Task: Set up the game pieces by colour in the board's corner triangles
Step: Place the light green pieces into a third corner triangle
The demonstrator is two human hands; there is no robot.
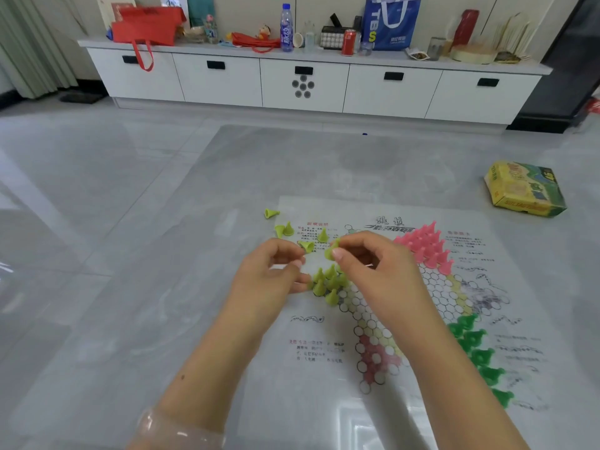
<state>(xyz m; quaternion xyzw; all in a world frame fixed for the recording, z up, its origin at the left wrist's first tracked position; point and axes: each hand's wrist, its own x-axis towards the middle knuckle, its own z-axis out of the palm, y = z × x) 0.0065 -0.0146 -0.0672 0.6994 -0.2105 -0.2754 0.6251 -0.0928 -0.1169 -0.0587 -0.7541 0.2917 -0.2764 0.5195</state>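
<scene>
Pieces (328, 282) on board (389, 368), box (524, 188) right

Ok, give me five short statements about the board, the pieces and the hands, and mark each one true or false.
1. The right hand pinches a yellow-green piece between its fingertips. True.
2. The pink pieces lie scattered off the board. False: they stand packed together in one corner of the board.
3. Several yellow-green pieces lie loose beyond the board's far left edge. True.
4. The game box sits on the board. False: it lies on the floor, off to the right.
5. The left hand holds a dark green piece. False: the dark green pieces stand at the board's right side.
</scene>
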